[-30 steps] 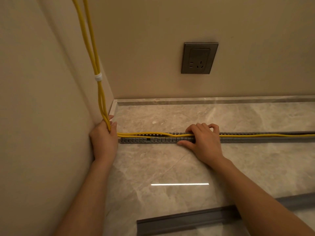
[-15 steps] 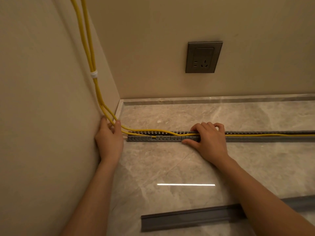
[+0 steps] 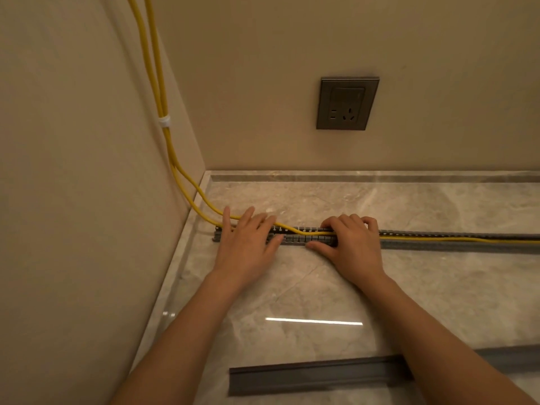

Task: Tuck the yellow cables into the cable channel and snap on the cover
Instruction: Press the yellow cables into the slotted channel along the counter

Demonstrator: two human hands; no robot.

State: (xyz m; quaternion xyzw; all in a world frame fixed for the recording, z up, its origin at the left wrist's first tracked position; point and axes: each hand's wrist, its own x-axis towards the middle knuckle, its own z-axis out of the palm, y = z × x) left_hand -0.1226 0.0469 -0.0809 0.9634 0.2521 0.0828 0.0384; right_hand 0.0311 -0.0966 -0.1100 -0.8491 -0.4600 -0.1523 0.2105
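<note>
Fingers (image 3: 247, 219) of the left hand (image 3: 245, 247) are laid straight and spread on thin yellow cables (image 3: 167, 138); at three o'clock, the right hand's (image 3: 350, 249) are curled over the slotted grey plastic channel (image 3: 298, 238).

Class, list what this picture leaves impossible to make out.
Head view throughout.
Slotted grey plastic cable channel: part hidden under left hand and right hand; right end cut by frame.
Yellow cables: tops cut by upper edge.
Long grey cover strip: partly behind right forearm.

A home room corner: beige walls (image 3: 87, 141), wall socket (image 3: 347, 103), marble-look floor (image 3: 321, 287)
</note>
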